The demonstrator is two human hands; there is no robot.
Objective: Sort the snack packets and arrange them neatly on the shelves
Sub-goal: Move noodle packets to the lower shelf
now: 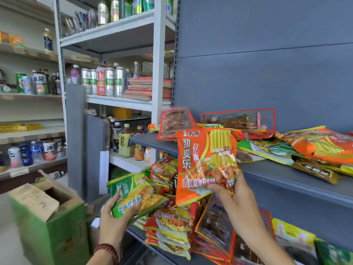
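Sorting, one packet in each hand.
Right hand pinches the orange packet by its bottom edge, long axis upright, before the upper shelf's front edge. Left hand grips the green packet, seemingly above the lower shelf's left end.

Two hands, two held packets, one cardboard box.

Orange packet with yellow noodle stripes and white lettering; green packet with yellow stripes and white lettering; red packets yellow-trimmed with white lettering; clear packets edged red, brown contents. Shelf and back panel slate grey-blue; rack white; cans silver with green bands; box green sides, brown flaps; bead bracelet dark red.
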